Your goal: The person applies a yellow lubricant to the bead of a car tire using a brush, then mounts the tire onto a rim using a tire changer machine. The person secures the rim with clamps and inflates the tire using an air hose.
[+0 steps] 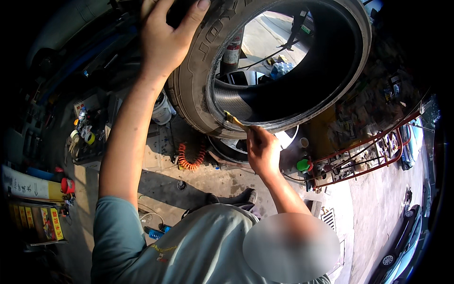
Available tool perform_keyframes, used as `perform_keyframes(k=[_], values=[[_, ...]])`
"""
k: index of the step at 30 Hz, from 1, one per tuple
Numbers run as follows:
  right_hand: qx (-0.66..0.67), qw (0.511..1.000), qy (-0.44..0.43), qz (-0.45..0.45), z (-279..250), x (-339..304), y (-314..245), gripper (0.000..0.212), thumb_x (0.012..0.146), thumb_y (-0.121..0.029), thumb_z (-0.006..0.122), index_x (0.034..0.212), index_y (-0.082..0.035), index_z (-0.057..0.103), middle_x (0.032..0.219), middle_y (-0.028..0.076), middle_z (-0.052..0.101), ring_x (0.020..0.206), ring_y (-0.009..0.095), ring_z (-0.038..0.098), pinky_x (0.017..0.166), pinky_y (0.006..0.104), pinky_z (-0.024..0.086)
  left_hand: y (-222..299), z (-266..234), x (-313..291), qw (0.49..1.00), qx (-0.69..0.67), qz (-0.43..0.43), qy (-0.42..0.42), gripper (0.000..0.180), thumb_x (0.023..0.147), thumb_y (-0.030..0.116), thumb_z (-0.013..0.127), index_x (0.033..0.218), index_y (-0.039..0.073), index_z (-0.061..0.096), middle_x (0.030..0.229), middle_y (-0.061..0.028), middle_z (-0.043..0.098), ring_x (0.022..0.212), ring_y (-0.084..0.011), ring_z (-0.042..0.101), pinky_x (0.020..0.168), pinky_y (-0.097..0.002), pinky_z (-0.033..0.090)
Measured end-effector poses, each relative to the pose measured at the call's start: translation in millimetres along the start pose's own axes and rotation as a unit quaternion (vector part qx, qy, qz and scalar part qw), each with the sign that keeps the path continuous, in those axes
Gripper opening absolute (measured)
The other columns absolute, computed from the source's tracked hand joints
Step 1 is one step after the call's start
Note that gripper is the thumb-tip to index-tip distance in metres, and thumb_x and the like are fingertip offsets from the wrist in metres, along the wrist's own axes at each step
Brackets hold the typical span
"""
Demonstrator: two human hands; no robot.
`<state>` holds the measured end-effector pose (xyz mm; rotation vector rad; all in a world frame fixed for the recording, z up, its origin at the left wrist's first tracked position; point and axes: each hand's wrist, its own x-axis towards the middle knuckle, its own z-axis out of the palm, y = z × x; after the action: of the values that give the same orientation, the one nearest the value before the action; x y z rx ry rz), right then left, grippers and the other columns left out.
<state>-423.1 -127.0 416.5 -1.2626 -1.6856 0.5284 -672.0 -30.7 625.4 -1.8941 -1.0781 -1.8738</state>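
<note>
A black tire [196,90] stands upright in front of me, its open centre turned toward me. My left hand [168,38] grips its upper left shoulder, thumb spread toward the sidewall; the fingertips run out of the top edge. In my right hand [263,147] is a small brush [236,121] with a yellowish handle, pinched between thumb and fingers. The brush's tip touches or nearly touches the tire's inner rim at the lower left. Under the tire, part of a metal wheel [287,137] shows.
An orange coiled hose [191,156] hangs below the tire, near a white bucket [162,110]. On the right stands a red-framed rack [362,173] with a green-topped container [304,165] by its end. Bottles and tapes [85,130] lie at left. Parked cars [397,251] stand far right.
</note>
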Motion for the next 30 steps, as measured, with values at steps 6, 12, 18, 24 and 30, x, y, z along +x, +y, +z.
perform_keyframes(k=[6, 12, 18, 24, 30], values=[[-0.119, 0.988, -0.006, 0.1, -31, 13, 88, 0.02, 0.1, -0.015, 0.066, 0.094, 0.002, 0.074, 0.075, 0.024, 0.07, 0.067, 0.038, 0.072, 0.065, 0.0421, 0.055, -2, 1, -1, 0.999, -0.038, -0.016, -0.016, 0.05, 0.103, 0.033, 0.076, 0.14, 0.001, 0.067, 0.116, -0.0074, 0.059, 0.106, -0.0191, 0.063, 0.094, -0.0319, 0.051], [-0.368, 0.921, 0.128, 0.001, -142, 76, 180, 0.022, 0.097, -0.019, 0.065, 0.085, -0.002, 0.069, 0.082, 0.023, 0.071, 0.077, 0.045, 0.07, 0.068, 0.0513, 0.056, 0, 3, 0, 0.999, -0.046, -0.019, -0.018, 0.047, 0.105, 0.031, 0.075, 0.139, 0.001, 0.066, 0.115, -0.0058, 0.058, 0.106, -0.0167, 0.061, 0.094, -0.0301, 0.049], [-0.423, 0.905, 0.028, 0.031, -137, 57, 188, 0.023, 0.098, -0.026, 0.065, 0.091, -0.004, 0.066, 0.088, 0.021, 0.073, 0.08, 0.045, 0.072, 0.071, 0.0526, 0.059, -3, 7, 0, 0.997, -0.072, -0.007, -0.026, 0.047, 0.106, 0.031, 0.074, 0.14, 0.0, 0.065, 0.117, -0.0053, 0.057, 0.11, -0.016, 0.062, 0.096, -0.0287, 0.048], [-0.22, 0.976, -0.012, -0.002, -44, -4, 120, 0.008, 0.097, -0.011, 0.067, 0.099, -0.003, 0.071, 0.083, 0.023, 0.07, 0.079, 0.047, 0.07, 0.07, 0.0513, 0.057, 4, 8, -4, 0.997, -0.065, -0.024, -0.015, 0.047, 0.105, 0.032, 0.074, 0.14, 0.001, 0.066, 0.116, -0.0044, 0.056, 0.106, -0.0155, 0.061, 0.093, -0.0286, 0.048], [-0.291, 0.952, 0.094, 0.014, -105, 30, 167, 0.019, 0.099, -0.014, 0.064, 0.085, -0.001, 0.065, 0.076, 0.022, 0.066, 0.072, 0.044, 0.067, 0.065, 0.0489, 0.053, -1, 2, 1, 0.999, -0.025, 0.0, -0.02, 0.049, 0.104, 0.034, 0.074, 0.139, 0.001, 0.067, 0.114, -0.0061, 0.058, 0.103, -0.016, 0.059, 0.09, -0.0285, 0.048]])
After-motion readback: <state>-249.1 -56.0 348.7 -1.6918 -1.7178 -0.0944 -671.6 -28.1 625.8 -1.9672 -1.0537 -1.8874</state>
